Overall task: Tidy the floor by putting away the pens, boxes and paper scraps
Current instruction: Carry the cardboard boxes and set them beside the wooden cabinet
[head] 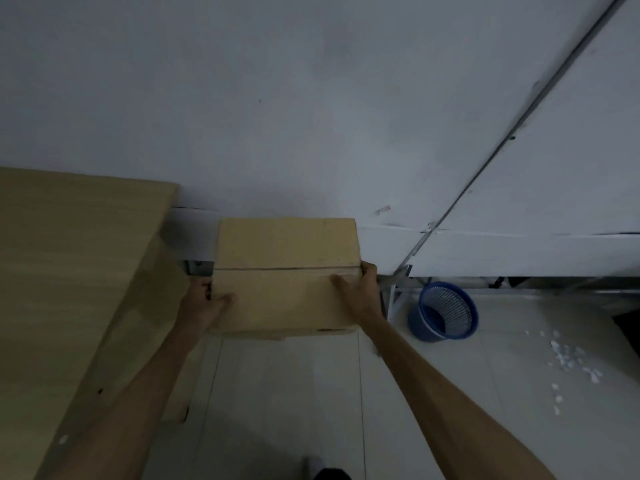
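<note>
At centre frame, a closed cardboard box (285, 275) is held off the floor against the wall, the left hand (204, 301) and right hand (360, 289) each gripping a side, fingers curled round its edges and thumbs lying on top. Paper scraps (571, 362) lie scattered on the floor tiles (287, 393) at lower right, near a blue wastebasket (443, 311). A wooden bench (76, 271) fills the left. Likely hazards: the side-only grip slipping, or the box's corner catching the bench edge as it is carried.
</note>
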